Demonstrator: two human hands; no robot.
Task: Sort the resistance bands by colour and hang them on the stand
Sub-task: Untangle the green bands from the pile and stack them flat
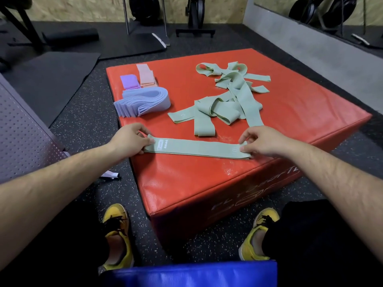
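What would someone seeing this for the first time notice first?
The big red padded box fills the middle, with a tangled heap of green resistance bands on its far right. At its near edge, the left hand and right hand pinch the ends of one flattened green band.

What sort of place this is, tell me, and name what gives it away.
Most likely a gym: speckled rubber floor, a red padded jump box strewn with green resistance bands, and what look like weight plates on a rack at the back.

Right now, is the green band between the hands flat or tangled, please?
Flat: the green band lies straight, full length, on the red box.
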